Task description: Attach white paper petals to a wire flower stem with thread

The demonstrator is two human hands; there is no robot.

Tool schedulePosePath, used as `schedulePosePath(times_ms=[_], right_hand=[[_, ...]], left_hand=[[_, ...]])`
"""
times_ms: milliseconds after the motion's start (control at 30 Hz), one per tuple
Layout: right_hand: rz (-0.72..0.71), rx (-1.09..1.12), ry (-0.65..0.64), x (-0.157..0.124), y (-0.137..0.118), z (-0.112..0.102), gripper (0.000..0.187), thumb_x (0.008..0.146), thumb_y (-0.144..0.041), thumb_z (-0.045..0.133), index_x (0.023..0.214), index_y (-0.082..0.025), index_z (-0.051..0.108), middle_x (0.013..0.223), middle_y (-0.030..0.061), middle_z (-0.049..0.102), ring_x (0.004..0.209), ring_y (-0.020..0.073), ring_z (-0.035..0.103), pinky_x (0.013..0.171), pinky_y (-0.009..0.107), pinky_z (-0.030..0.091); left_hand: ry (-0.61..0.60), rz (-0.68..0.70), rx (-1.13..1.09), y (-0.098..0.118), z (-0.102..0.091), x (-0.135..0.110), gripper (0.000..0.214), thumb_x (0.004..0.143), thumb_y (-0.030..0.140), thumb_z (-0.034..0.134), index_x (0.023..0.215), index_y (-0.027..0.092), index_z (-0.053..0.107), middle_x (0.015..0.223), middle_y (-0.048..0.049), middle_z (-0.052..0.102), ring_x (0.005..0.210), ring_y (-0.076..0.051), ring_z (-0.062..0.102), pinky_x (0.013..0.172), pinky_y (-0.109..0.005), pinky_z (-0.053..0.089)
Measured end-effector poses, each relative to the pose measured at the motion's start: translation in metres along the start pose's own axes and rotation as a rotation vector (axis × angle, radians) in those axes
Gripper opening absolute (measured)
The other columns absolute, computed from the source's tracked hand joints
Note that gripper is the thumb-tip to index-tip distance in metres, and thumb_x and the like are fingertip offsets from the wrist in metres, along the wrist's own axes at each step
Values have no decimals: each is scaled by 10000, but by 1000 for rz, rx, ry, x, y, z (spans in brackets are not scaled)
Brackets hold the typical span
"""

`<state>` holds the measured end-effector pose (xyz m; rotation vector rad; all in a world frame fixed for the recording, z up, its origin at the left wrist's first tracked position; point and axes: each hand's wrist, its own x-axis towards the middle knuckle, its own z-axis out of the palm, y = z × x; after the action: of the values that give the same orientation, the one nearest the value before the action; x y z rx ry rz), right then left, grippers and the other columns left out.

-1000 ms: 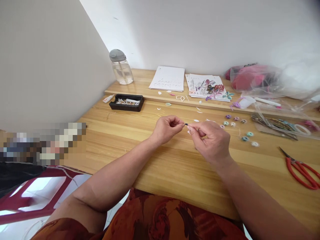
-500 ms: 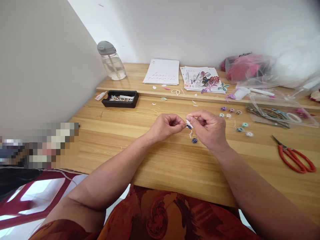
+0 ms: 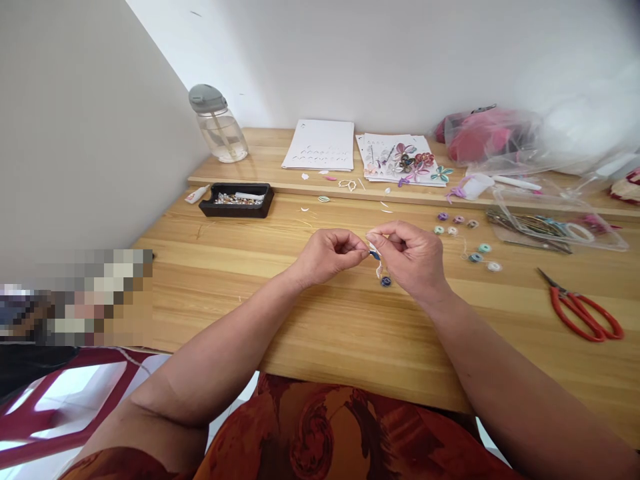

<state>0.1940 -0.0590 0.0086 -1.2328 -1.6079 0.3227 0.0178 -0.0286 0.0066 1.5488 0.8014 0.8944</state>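
Near the middle of the desk, my left hand (image 3: 333,257) has its thumb and forefinger pinched at a small blue-and-white petal piece (image 3: 375,255). My right hand (image 3: 413,260) is closed in a pinch right beside it, fingertips just above the piece; what lies between them is too small to make out. A thin white strip (image 3: 379,270) hangs below the petal piece. Under the hands is a dark blue thread bobbin (image 3: 386,281). To the right of my right hand sit several small thread bobbins (image 3: 475,257) in purple, pink, green and white.
Red-handled scissors (image 3: 583,313) lie at right. A black tray (image 3: 240,210) of beads stands at left, a water bottle (image 3: 220,130) behind it. Papers (image 3: 320,143) and wire flowers (image 3: 417,172) rest on the raised back ledge. A clear plastic box (image 3: 613,237) is at far right.
The whole view has shifted slightly, so things sit a little further left. Both hands keep their pinch around the petal piece, with hardly any other movement.
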Motion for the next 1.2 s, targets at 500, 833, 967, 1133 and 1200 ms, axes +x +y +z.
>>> schedulePosePath(times_ms=[500,833,967,1133,1200], right_hand=[[697,610,-183,2,6,12,332,615,-427,838,736,-185,646,530,-59,495,410,51,292,380,213,201],[600,427,-262,-11,-6,20,283,726,-442,759,744,-173,673,668,24,672,430,88,491,420,228,378],[442,246,-278,-14,-12,20,243,792,-414,696,749,-175,691,657,27,672,459,102,488,441,238,371],[334,178,-290,-19,-19,20,202,823,-361,664,748,-175,685,622,7,634,498,106,475,473,241,352],[274,145,-261,-20,-20,20,173,833,-333,660,767,-177,691,619,-2,621,509,105,471,486,241,352]], left_hand=[[170,12,-205,1,0,4,292,716,389,789,737,131,655,664,4,608,568,-66,493,564,-214,416],[451,46,-191,-6,-4,10,250,721,364,758,753,137,659,667,15,606,566,-61,487,555,-205,401],[496,61,-44,-6,-3,10,195,733,324,722,729,141,656,669,6,625,579,-74,511,565,-213,410],[506,86,63,-8,-4,10,158,735,300,699,721,149,654,672,3,638,592,-88,527,574,-219,419],[492,91,96,-9,-5,10,148,741,292,687,727,148,654,669,3,636,587,-88,519,569,-220,412]])
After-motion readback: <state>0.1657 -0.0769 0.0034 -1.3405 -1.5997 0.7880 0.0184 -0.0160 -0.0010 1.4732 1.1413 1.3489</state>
